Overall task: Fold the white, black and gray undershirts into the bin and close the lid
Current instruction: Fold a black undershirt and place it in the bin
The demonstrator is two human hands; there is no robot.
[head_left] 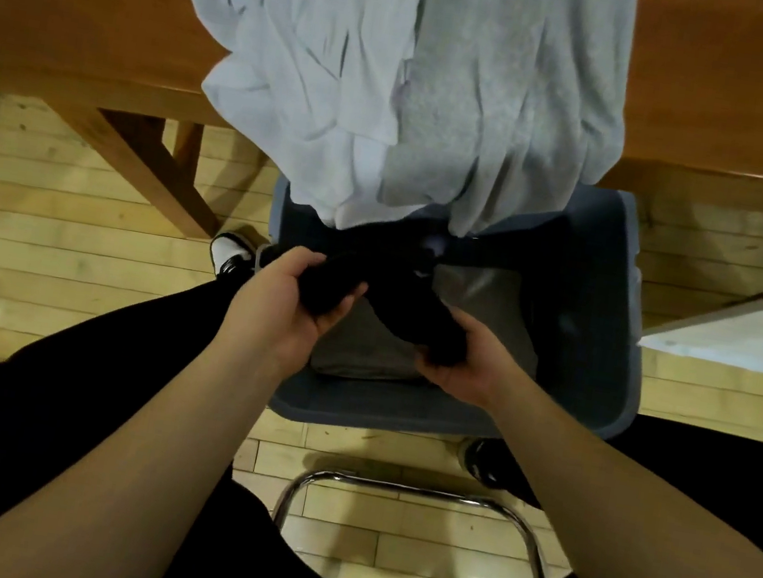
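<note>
Black undershirt (397, 301) over bin (617, 353) (open).

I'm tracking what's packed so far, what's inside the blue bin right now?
A folded gray garment lies on the floor of the blue bin. Both hands hold a bunched black undershirt over it. What lies beneath them is hidden.

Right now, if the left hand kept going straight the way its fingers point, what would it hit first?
Probably the right hand: the left hand points across the black undershirt both grip over the bin. Depth is unclear.
</note>
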